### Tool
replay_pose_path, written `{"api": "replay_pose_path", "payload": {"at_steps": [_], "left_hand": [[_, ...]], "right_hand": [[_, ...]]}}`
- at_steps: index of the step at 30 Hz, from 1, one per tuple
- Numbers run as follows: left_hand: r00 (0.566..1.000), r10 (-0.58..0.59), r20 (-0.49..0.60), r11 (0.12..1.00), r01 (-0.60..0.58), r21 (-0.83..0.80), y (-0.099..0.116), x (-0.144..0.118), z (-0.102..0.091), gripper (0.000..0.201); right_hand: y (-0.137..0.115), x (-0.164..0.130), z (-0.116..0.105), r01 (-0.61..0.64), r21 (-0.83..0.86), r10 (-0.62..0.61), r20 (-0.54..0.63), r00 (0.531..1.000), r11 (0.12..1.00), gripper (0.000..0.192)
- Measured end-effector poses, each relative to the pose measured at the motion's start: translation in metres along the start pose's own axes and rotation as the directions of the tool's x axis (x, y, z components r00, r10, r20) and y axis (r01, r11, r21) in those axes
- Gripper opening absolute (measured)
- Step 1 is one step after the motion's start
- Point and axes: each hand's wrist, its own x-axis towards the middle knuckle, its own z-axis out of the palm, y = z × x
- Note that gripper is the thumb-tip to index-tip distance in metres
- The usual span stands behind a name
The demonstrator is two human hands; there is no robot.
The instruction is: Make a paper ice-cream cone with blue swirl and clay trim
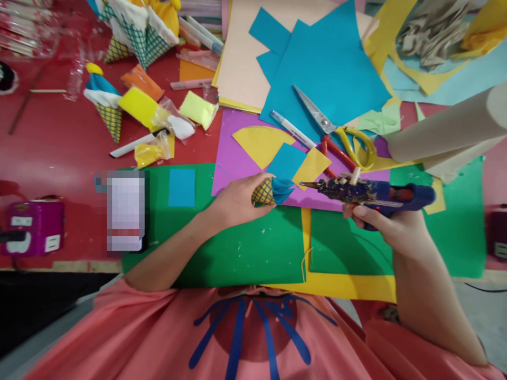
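My left hand [236,200] grips a small yellow checked paper cone [263,192] with blue paper [282,189] folded into its open end. My right hand [390,224] holds a blue hot glue gun [370,193], its glue-crusted nozzle pointing left, a short gap from the blue paper. Both hands hover over green foam sheets [237,248] lying on the red floor. A purple sheet [233,155] with yellow and blue cut-outs lies just beyond the cone.
Yellow-handled scissors [336,132] and a white marker [293,129] rest on a large blue sheet [328,68]. Finished paper cones [106,108] and scraps sit far left. A purple device [34,227] stands at the left edge, a beige paper roll [447,129] at the right.
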Motion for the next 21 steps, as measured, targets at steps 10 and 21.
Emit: {"api": "replay_pose_path", "payload": {"at_steps": [10, 21], "left_hand": [[1.0, 0.001, 0.023, 1.0, -0.001, -0.013, 0.002, -0.001, -0.001, 0.052], [0.996, -0.047, 0.078, 0.999, 0.047, -0.002, 0.008, -0.001, -0.003, 0.049]], "right_hand": [[0.002, 0.012, -0.002, 0.085, -0.08, -0.076, 0.104, 0.992, 0.993, 0.031], [0.007, 0.015, 0.003, 0.172, -0.09, -0.161, 0.126, 0.979, 0.981, 0.027]]}}
